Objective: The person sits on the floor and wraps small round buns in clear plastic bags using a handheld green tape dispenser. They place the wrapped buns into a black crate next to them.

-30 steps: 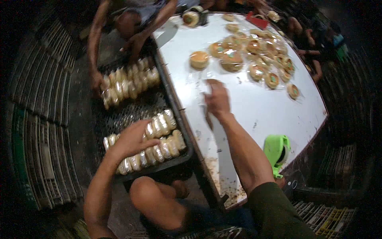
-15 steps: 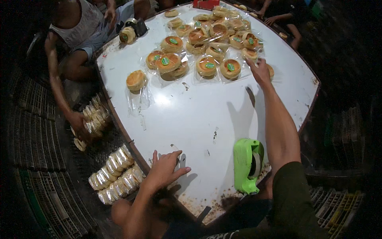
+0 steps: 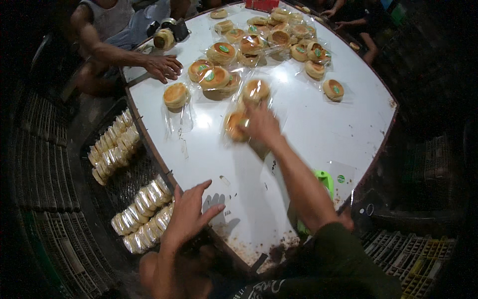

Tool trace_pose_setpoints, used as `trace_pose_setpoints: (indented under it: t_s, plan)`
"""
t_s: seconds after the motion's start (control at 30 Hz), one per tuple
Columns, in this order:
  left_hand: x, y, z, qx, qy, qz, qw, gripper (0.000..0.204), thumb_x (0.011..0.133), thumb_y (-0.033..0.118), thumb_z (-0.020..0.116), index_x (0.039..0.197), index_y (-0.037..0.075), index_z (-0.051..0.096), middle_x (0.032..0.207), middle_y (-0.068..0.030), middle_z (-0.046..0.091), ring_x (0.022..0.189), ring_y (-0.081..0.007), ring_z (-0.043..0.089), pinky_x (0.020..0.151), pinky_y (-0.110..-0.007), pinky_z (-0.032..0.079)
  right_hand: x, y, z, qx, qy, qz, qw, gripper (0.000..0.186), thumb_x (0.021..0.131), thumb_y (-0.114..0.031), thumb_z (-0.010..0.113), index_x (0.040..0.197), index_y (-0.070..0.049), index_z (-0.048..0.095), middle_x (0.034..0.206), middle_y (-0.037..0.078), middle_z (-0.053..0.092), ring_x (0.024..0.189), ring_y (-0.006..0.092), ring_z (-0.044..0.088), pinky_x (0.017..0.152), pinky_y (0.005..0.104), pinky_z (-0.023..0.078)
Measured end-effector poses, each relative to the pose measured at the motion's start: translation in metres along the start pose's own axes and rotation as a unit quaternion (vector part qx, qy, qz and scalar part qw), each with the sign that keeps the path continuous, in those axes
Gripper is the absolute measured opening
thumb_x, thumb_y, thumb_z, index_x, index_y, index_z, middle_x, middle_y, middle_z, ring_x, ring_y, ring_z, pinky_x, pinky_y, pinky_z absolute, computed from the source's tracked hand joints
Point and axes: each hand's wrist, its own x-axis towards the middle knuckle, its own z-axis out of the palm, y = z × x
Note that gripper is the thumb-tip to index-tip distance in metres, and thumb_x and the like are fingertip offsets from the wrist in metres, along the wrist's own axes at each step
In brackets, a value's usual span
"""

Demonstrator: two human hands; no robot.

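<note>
My right hand (image 3: 263, 123), smeared by motion, reaches over the middle of the white table. Its fingers are closed on the near side of a round golden bun (image 3: 234, 124) in a clear bag, blurred along with the hand. Just beyond the knuckles lies another bagged bun (image 3: 256, 90), also a little blurred. My left hand (image 3: 189, 212) hovers at the near left table edge, fingers spread and holding nothing. Under my right forearm a green tape dispenser (image 3: 324, 180) shows only in part. A clear plastic piece with a green sticker (image 3: 341, 178) sits beside it.
Several bagged buns (image 3: 251, 44) crowd the table's far side, and one bun (image 3: 175, 94) rests farther left. A co-worker's hand (image 3: 163, 68) extends over the left edge. Beside the table, a dark crate (image 3: 117, 187) holds rows of wrapped buns. Stacked crates (image 3: 45, 169) stand at left.
My right hand has come left and nearer from the far right buns. Two bagged buns now lie nearer mid-table. The co-worker's hand has risen from the crate to the table.
</note>
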Motion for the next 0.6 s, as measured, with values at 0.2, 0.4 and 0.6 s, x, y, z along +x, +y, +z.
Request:
trace_pose_setpoints:
  t_s: [0.2,0.4,0.6]
  plan:
    - [-0.033,0.022,-0.019,0.061,0.048,-0.060,0.995,0.071,0.087,0.047,0.063,0.134,-0.002,0.044,0.126,-0.0218,0.056,0.121,-0.0346,0.052,0.107,-0.050,0.029,-0.190,-0.056,-0.003,0.089,-0.020,-0.102,0.991,0.044,0.082,-0.031,0.070,0.122,-0.015,0.060,0.110,0.019,0.055,0.087,0.0388,0.064,0.074,0.0473,0.053]
    - [-0.052,0.007,0.032,0.221,0.256,0.164,0.927,0.077,0.077,0.033,0.078,0.137,0.002,0.042,0.131,-0.0198,0.051,0.121,-0.0384,0.048,0.108,-0.046,0.033,-0.242,-0.056,-0.056,0.225,0.082,-0.194,0.951,0.024,0.085,-0.021,0.069,0.101,-0.003,0.066,0.102,0.016,0.064,0.095,0.0342,0.064,0.081,0.0404,0.051]
    - [-0.065,0.075,0.039,-0.382,0.082,0.167,0.905,0.041,0.091,0.025,0.067,0.120,0.000,0.054,0.111,-0.0123,0.062,0.102,-0.0195,0.061,0.094,-0.035,0.046,-0.311,-0.040,-0.079,0.434,0.241,-0.138,0.857,0.068,0.094,-0.032,0.061,0.143,0.001,0.028,0.134,0.022,0.046,0.127,0.0324,0.044,0.107,0.0439,0.035]
